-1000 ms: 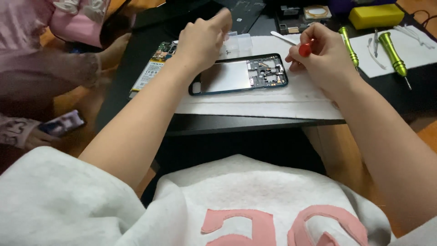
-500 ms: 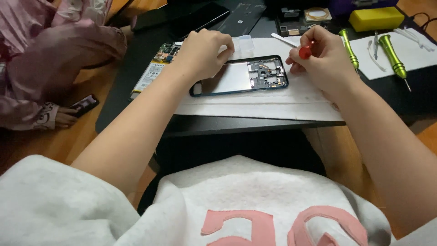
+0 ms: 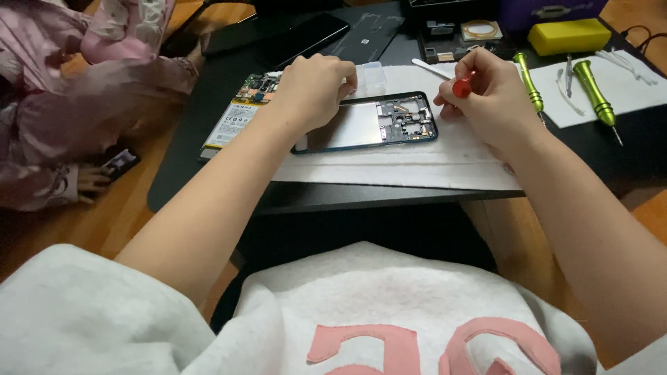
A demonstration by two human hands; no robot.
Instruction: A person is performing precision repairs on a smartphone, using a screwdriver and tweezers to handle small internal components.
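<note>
An opened phone frame (image 3: 375, 121) with exposed circuit parts lies on a white cloth (image 3: 417, 163) on the black table. My left hand (image 3: 314, 89) rests curled on the frame's left end, pressing it down. My right hand (image 3: 490, 97) sits just right of the frame, fingers closed around a red-handled screwdriver (image 3: 462, 86) whose tip points toward the frame's right end. The tip itself is hidden by my fingers.
A phone battery with board (image 3: 240, 118) lies left of my left hand. Two green screwdrivers (image 3: 596, 97) and tweezers (image 3: 568, 73) rest on a white sheet at right, a yellow block (image 3: 568, 35) behind. Another person in pink (image 3: 76, 104) sits at left, holding a phone (image 3: 118, 165).
My left hand has drawn back from the clear plastic piece and settled as a fist on the frame's left end. The person at left has lowered an arm. My right hand has stayed put.
</note>
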